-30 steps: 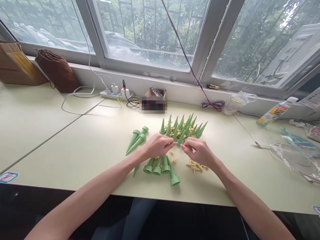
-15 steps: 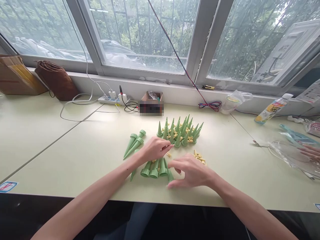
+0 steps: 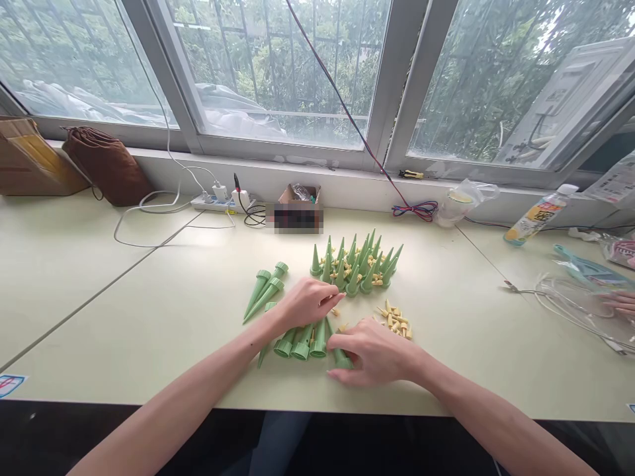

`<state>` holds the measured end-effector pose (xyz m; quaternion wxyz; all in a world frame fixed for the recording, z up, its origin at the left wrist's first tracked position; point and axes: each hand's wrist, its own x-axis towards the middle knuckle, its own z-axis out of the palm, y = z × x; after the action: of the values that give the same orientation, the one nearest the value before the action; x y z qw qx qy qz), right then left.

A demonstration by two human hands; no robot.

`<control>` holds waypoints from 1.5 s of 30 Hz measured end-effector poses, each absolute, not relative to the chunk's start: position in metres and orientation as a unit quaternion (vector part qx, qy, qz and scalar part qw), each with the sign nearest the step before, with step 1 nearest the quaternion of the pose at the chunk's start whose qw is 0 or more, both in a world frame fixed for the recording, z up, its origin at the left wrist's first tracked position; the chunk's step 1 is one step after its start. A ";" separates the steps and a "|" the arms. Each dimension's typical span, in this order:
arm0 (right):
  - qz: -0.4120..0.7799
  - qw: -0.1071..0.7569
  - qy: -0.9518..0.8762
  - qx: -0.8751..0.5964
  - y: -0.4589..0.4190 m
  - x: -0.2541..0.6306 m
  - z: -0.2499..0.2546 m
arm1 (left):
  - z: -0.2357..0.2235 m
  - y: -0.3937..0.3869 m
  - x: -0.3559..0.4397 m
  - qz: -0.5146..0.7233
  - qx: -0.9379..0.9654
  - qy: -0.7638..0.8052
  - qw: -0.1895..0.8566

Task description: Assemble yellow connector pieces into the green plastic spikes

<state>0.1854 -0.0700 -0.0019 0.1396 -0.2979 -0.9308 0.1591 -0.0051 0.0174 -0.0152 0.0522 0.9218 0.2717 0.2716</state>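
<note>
One green cone is being straddled by the right hand on the near side of the upright cone cluster. Its long axis is running toward that cluster, tip pointing away and slightly left, broad cap facing the person. The right hand is being held nearer, thumb and fingers parted around the cap; firm contact cannot be confirmed. The left hand is being held at the cluster's near left, beyond the cone, fingertips pressed together; whether anything is being pinched cannot be told. Yellow pegs are lying to the cluster's near right.
</note>
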 end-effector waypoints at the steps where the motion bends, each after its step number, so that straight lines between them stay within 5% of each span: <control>1: 0.156 0.149 -0.932 -0.292 -0.069 0.186 -0.003 | -0.015 0.018 -0.005 0.274 0.920 0.275 0.054; 11: 0.107 0.390 -0.869 -0.285 -0.057 0.191 -0.011 | 0.000 0.013 -0.002 0.476 0.763 0.386 0.206; 16: 0.112 0.479 -0.802 -0.338 -0.049 0.196 -0.011 | 0.008 0.011 -0.002 0.461 0.750 0.373 0.293; 45: 0.241 0.435 -0.755 -0.427 -0.038 0.197 -0.017 | 0.014 0.004 0.002 0.378 0.683 0.296 0.551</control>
<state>0.1970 -0.0378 -0.0165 0.4350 -0.4267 -0.7554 0.2410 0.0016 0.0037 0.0140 0.5509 0.6826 0.2959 0.3782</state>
